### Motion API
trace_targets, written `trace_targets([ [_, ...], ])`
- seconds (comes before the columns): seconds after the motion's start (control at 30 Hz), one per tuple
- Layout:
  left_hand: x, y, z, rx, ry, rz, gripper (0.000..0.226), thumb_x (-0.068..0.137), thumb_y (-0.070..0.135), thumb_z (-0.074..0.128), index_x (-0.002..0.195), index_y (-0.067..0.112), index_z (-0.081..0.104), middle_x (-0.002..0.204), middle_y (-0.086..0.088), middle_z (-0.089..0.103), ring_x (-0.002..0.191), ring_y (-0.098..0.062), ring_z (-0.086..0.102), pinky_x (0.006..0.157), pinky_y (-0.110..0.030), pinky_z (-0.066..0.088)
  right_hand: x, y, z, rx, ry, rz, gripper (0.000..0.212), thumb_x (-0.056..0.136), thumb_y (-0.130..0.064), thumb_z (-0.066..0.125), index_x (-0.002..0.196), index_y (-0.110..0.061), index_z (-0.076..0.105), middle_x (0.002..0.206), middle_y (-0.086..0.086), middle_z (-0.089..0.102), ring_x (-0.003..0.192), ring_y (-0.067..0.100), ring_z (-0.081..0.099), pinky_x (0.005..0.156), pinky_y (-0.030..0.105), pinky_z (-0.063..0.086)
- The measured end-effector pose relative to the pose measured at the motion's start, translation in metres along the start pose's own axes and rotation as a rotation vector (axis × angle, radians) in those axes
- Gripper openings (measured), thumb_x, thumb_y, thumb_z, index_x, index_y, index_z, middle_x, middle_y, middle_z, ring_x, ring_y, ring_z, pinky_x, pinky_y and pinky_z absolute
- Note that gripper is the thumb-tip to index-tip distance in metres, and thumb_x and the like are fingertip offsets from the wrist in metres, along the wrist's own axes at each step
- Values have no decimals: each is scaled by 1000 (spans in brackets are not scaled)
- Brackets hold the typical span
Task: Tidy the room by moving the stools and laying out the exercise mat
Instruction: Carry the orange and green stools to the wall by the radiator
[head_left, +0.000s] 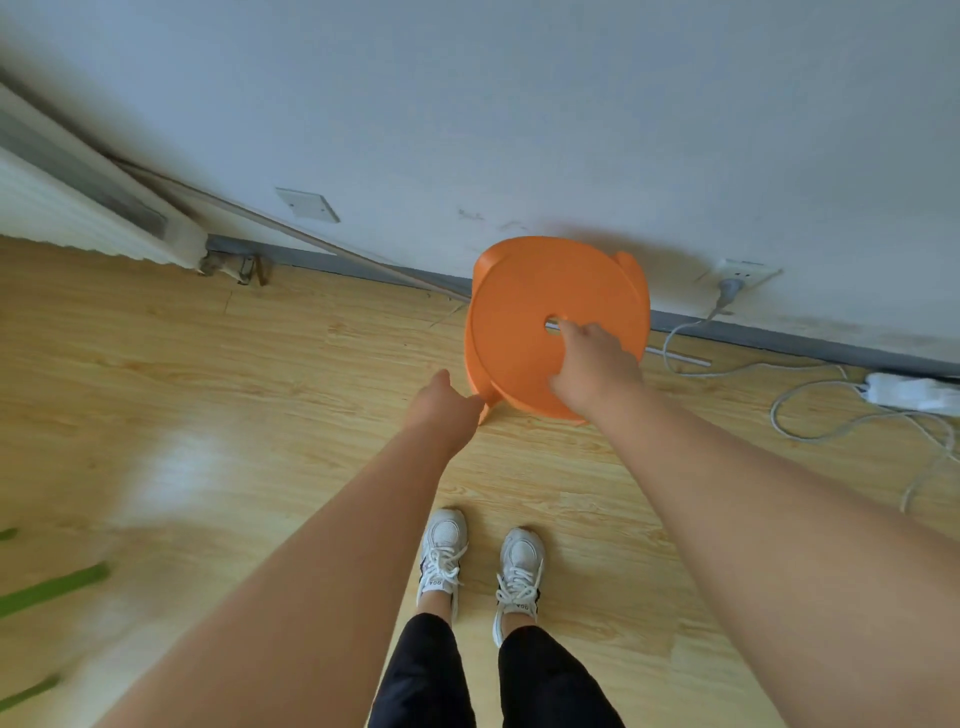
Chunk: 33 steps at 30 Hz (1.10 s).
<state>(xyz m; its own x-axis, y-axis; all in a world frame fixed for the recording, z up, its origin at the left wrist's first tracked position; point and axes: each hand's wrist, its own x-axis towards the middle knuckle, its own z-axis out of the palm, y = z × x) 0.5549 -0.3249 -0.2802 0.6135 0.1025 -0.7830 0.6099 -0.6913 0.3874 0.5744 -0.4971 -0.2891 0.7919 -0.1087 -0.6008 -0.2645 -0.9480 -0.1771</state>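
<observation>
An orange round plastic stool (524, 312) stands on the wood floor close to the white wall, its seat facing me. My right hand (592, 358) lies on the seat with fingers hooked into the seat's centre hole. My left hand (441, 405) is at the stool's lower left rim, thumb reaching toward the edge by a leg; its fingers are hidden behind the back of the hand. Blurred green strips (52, 587) show at the lower left edge; whether they belong to the mat is unclear.
A white power strip (914, 389) and loose grey cables (831, 431) lie on the floor to the right, below a wall socket (737, 275) with a plug in it. A thin rod (311, 239) runs along the skirting. My white sneakers (478, 561) stand just behind the stool.
</observation>
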Motion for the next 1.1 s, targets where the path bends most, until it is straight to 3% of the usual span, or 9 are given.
trace_targets([
  [0.23,-108,-40,-47,-149,75,-42,65,93,31,52,150,15,23,147,-11,40,125,-27,49,100,-37,42,-89,-54,-39,-215,-68,-247,59,91,-29,53,145,-20,28,141,12,37,127,34,37,93,45,39],
  [0.37,-149,-69,-70,-247,142,-93,63,93,30,51,149,14,25,141,-12,48,115,-27,55,94,-35,43,-125,-93,-57,-273,-62,-345,54,91,-21,49,142,-20,32,133,9,43,120,32,40,84,41,37],
  [0.5,-182,-98,-92,-246,226,-108,61,95,31,48,149,17,23,146,-8,43,122,-27,52,90,-34,43,-159,-135,-68,-271,-32,-403,53,90,-21,52,140,-22,36,138,8,42,125,30,39,80,38,34],
  [0.57,-200,-118,-104,-258,268,-120,58,96,29,45,149,19,24,141,-6,49,100,-21,59,73,-27,44,-180,-157,-69,-274,-42,-440,58,91,-23,52,145,-22,31,145,9,37,134,30,33,93,39,39],
  [0.63,-217,-142,-112,-316,287,-155,56,95,22,43,149,19,25,123,-6,58,70,-12,52,56,-23,40,-201,-175,-63,-299,-70,-467,62,92,-26,52,148,-24,26,150,8,32,138,30,29,103,42,39],
  [0.87,-281,-274,-140,-437,337,-279,55,93,17,39,147,18,29,89,-3,64,57,-11,51,46,-23,35,-287,-259,-9,-428,-116,-527,63,93,-26,52,149,-25,24,152,8,31,139,31,28,109,44,34],
  [1.0,-320,-363,-169,-523,395,-333,52,93,19,40,144,20,35,86,3,61,58,-9,52,47,-23,38,-343,-336,34,-448,-142,-615,65,92,-31,54,150,-28,24,155,8,26,142,30,25,111,46,32],
  [1.1,-350,-436,-198,-557,460,-366,50,93,21,43,144,19,37,114,-1,61,66,-8,51,52,-22,38,-391,-403,73,-479,-118,-737,63,93,-32,53,150,-30,25,154,6,28,141,30,27,110,44,33],
])
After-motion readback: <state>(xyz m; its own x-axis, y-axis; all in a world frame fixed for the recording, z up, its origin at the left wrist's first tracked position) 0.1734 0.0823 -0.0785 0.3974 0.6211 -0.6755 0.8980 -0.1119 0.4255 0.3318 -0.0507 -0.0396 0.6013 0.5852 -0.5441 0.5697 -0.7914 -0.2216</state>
